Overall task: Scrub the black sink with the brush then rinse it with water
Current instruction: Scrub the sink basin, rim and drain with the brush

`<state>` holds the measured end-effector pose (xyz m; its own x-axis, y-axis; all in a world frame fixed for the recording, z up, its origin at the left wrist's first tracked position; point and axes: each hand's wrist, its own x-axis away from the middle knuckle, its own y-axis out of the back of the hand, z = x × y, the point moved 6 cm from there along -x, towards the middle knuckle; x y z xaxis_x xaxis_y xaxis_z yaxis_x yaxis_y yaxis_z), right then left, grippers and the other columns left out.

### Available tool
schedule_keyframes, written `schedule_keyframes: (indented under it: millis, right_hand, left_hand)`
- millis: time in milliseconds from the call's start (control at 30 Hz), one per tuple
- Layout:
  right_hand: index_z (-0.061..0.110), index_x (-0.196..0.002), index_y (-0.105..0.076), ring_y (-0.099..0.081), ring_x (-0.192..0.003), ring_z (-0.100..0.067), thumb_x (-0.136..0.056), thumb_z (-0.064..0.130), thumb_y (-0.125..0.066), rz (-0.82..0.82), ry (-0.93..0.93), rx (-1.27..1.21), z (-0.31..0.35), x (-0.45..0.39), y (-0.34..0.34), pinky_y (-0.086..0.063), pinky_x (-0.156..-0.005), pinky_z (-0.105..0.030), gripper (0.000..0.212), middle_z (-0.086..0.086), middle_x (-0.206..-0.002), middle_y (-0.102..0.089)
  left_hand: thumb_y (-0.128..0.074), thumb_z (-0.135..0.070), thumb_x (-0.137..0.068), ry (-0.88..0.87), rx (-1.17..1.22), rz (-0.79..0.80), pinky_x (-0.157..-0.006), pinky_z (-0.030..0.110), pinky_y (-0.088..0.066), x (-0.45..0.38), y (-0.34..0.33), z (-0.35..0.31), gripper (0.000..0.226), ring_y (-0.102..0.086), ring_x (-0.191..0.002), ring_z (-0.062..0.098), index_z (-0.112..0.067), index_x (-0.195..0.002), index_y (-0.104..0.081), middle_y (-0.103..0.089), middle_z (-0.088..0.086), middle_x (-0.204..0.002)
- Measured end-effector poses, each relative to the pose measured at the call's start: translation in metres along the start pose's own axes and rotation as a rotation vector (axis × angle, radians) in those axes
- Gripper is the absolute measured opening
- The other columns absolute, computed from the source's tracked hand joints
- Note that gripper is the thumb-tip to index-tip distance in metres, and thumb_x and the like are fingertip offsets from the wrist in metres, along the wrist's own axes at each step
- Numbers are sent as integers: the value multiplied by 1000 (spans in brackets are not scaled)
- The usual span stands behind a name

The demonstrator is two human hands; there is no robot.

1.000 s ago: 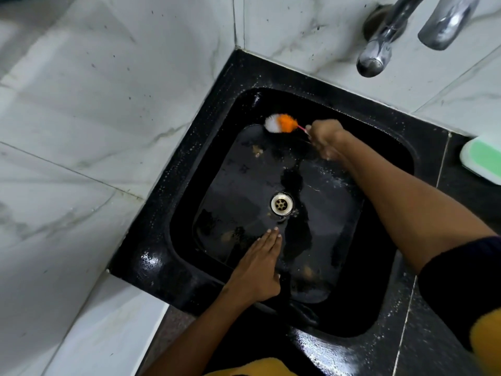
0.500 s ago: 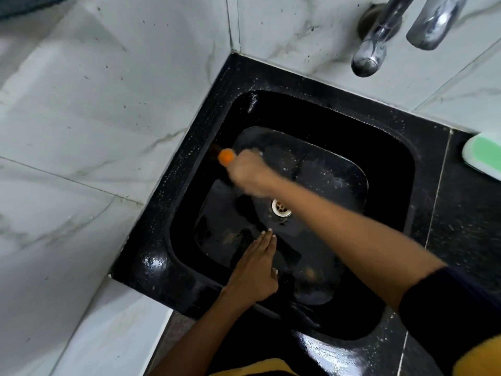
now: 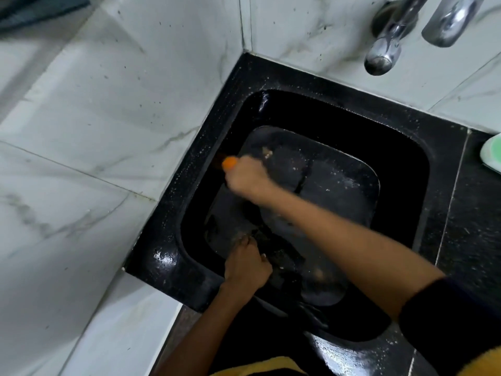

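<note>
Head view: the scrubbing step is in hand. The right hand [image 3: 248,178] reaches across the black sink [image 3: 168,229] and grips the brush [image 3: 229,162], whose orange head shows just past the knuckles, pressed against the basin's left inner wall. The hand is motion-blurred, so I cannot tell the exact lie of its fingers on the handle. The left hand [image 3: 248,267] is low in the basin near the front wall, its fingers curled under; whether it holds anything cannot be told. Brownish specks lie on the wet basin floor. The tap [image 3: 385,47] hangs above the far rim with no water running, so rinsing has not begun. By my judgement, the next move calls for working the brush over the remaining walls and floor, then opening the tap.
</note>
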<state>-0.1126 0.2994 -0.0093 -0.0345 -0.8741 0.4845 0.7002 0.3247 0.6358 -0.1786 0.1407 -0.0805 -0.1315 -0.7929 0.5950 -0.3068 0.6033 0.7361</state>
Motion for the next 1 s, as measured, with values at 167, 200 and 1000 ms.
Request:
schedule_keyframes:
  millis: [167, 200, 1000]
  right_hand:
    - [11, -91, -58, -64, -95, -33, -82, 13, -47, -306, -188, -382, 2, -36, 75, -48, -70, -31, 14, -11, -97, -65]
    - [11, -99, -56, -63, -98, -34, -82, 14, -47, -269, -146, -312, 11, -28, 60, -49, -74, -33, 19, -14, -104, -64]
    - [7, -75, -50, -63, -97, -41, -85, 14, -56, 66, -16, -27, 11, 76, -28, -49, -72, -37, 14, -23, -105, -65]
  left_hand:
    - [-57, -27, -85, -6, -16, -117, -101, 39, -46, 5, 23, 10, 48, -53, -120, 31, -6, -128, -54, -57, 13, -127]
    - [-57, -25, -83, -3, -34, -148, -102, 38, -45, 7, 29, 12, 48, -53, -120, 31, -8, -128, -55, -58, 13, -127]
    - [-44, -6, -63, -156, 103, -616, -77, 38, -41, 47, 84, 82, 30, -54, -88, 30, -6, -82, -66, -65, 8, -90]
